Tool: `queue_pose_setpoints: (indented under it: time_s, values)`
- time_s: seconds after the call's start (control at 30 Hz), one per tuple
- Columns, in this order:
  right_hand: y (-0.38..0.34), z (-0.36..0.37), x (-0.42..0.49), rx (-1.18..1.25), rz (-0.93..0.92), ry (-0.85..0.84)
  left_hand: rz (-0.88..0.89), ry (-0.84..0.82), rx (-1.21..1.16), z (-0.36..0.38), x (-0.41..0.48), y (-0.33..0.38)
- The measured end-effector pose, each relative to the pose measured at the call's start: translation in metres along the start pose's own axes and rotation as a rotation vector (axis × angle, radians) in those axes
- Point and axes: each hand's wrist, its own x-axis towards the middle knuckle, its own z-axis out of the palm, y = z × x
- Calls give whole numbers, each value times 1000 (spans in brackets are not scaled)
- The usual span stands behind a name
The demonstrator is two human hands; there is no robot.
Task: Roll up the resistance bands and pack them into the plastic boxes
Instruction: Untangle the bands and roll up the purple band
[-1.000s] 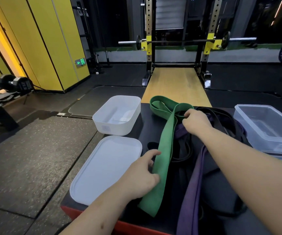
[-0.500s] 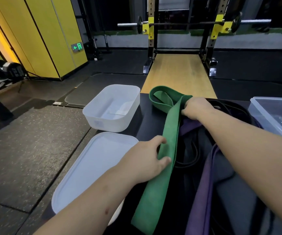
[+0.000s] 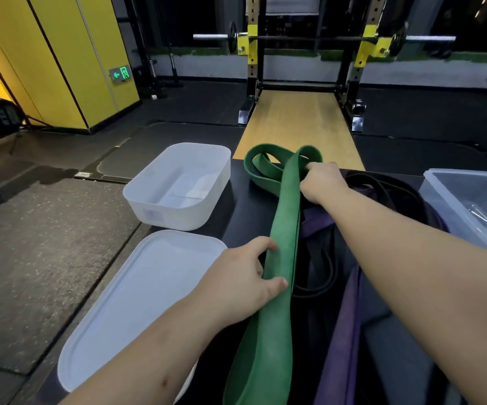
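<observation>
Shifted since a second ago: left hand (image 3: pixel 242 276) now sits further up the green resistance band (image 3: pixel 284 229), and the strap between the two hands lies straighter.

- Left hand: pinches the band's near stretch, thumb on top, fingers curled round its left edge.
- Right hand (image 3: pixel 321 182): closed round the same band at the far end, just where it doubles into loose loops on the black tabletop (image 3: pixel 245 206).
- Green band: unrolled. It runs from those loops toward the viewer and out of view at the bottom.
- Purple band (image 3: pixel 344 331), black bands (image 3: pixel 318 276): heaped just right of the green one, partly under the right forearm, in neither hand.
- White plastic box (image 3: pixel 178 220): open, no band inside, left of the loops.
- White lid (image 3: pixel 137 302): lies flat, nearer the viewer.
- Clear plastic box (image 3: pixel 441 194): far right, no band visible inside.
- Status, as judged: one band is singled out and straightened for rolling. No roll is begun and nothing is packed.
</observation>
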Motion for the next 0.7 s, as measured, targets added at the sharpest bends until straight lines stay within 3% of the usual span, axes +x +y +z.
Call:
queue_pose_setpoints:
  time_s: [0.07, 0.13, 0.3, 0.4, 0.53, 0.63, 0.7]
  values:
    - [4, 2, -4, 27, 18, 31, -5, 7, -14, 1, -2, -1]
    - [3, 3, -5, 132, 30, -40, -12, 5, -36, 2, -4, -1]
    - [-14, 6, 0, 924, 220, -258, -19, -10, -58, 3, -2, -3]
    - [-22, 8, 14, 1153, 233, -221, -20, -22, -43, 3, 2, -5]
    - [-24, -5, 34, 1083, 43, -131, -16, -28, -34, 4, 3, -8]
    - [-21, -4, 34, 827, 80, -190, -15, -6, -49, 6, 5, -9]
    - [-17, 2, 27, 788, 118, -212, -27, 5, -67, 7, 6, -8]
